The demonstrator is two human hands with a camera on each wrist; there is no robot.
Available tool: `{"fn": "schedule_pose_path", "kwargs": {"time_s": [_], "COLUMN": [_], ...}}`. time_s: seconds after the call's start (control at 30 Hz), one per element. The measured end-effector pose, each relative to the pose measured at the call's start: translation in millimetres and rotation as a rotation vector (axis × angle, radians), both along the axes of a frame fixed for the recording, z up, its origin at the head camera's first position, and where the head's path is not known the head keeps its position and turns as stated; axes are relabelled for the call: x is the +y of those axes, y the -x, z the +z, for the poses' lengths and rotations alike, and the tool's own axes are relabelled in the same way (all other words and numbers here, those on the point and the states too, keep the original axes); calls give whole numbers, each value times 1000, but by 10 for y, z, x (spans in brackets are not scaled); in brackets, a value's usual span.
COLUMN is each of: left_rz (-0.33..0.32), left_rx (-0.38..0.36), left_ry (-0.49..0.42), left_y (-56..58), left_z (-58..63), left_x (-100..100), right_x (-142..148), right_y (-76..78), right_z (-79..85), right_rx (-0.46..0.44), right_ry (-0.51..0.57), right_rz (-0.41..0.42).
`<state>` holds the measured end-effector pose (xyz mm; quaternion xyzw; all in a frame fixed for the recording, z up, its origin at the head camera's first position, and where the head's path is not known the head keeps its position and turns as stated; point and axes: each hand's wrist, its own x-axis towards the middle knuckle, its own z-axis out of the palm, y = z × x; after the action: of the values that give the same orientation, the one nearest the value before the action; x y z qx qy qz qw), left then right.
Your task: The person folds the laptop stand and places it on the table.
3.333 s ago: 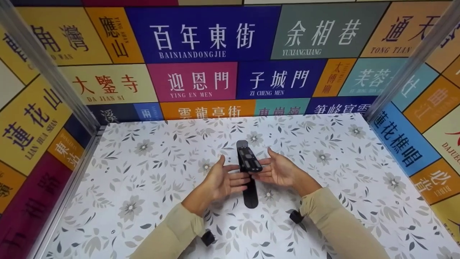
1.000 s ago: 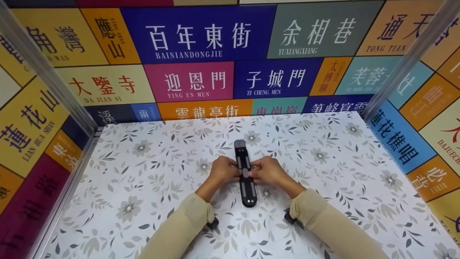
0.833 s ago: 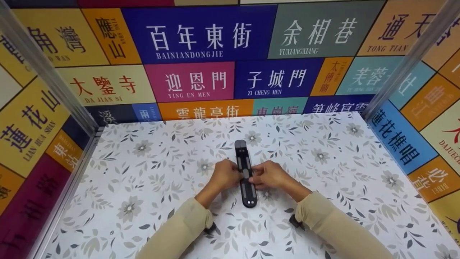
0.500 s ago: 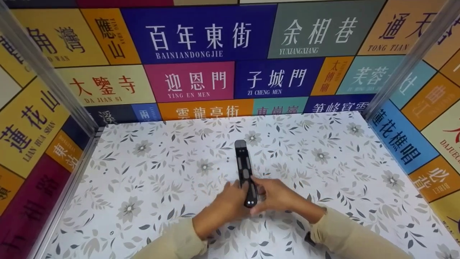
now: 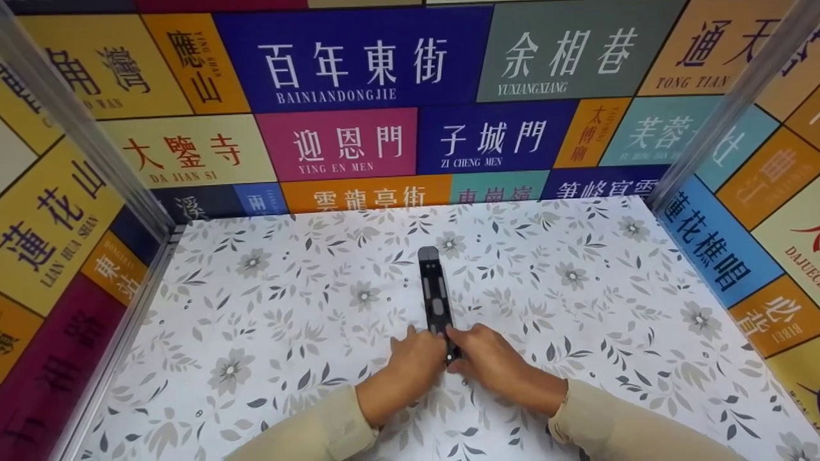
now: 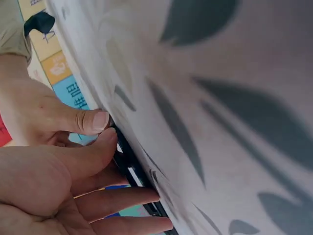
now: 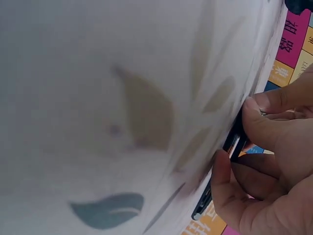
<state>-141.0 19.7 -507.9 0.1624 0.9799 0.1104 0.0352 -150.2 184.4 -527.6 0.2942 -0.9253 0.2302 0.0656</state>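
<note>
A slim black folding stand (image 5: 438, 306) with rounded ends, grey pads and a grey far tip lies lengthwise on the table, pointing away from me. Its upper and lower parts lie together. My left hand (image 5: 410, 366) pinches the near end from the left; in the left wrist view its thumb is at the edge and two fingers (image 6: 122, 196) stretch along the side. From the right, my right hand (image 5: 496, 358) grips the same end, thumb and curled fingers at the edge in the right wrist view, where the black stand (image 7: 234, 142) shows between them. Fingers partly cover the near end.
A white tabletop (image 5: 307, 275) with grey flowers and leaves spreads around the stand. Panels with coloured signs (image 5: 359, 57) close off the back and both sides, and metal corner posts (image 5: 109, 128) stand at the back left and right.
The stand's raised upper arm came down flat onto the base. Both hands then slid from its middle toward me to the near end. The stand has stayed in about the same place.
</note>
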Motion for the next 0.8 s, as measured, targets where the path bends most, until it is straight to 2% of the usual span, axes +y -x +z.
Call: {"fn": "schedule_pose_path", "kwargs": {"time_s": [0.13,0.2,0.37,0.5,0.63,0.8], "left_rz": [-17,-42,-125,-156,-142,-156], "left_rx": [11,28,134,181,143,164], "left_ry": [-41,-71,-130,-143,-190,-211], "left_y": [134,199,327,365,391,393], "left_z": [-12,-29,-98,-132,-119,-119], "left_x": [-29,-52,-109,-122,-117,-132], "right_x": [1,-4,-27,-26,-30,-40], "right_y": [113,181,331,379,397,410], "right_z": [18,23,31,45,76,105], "right_rx": [-70,-77,-20,-54,-94,-125], "right_ry": [34,35,-40,-71,-70,-76], "right_rz": [-34,-51,-71,-81,-91,-72]}}
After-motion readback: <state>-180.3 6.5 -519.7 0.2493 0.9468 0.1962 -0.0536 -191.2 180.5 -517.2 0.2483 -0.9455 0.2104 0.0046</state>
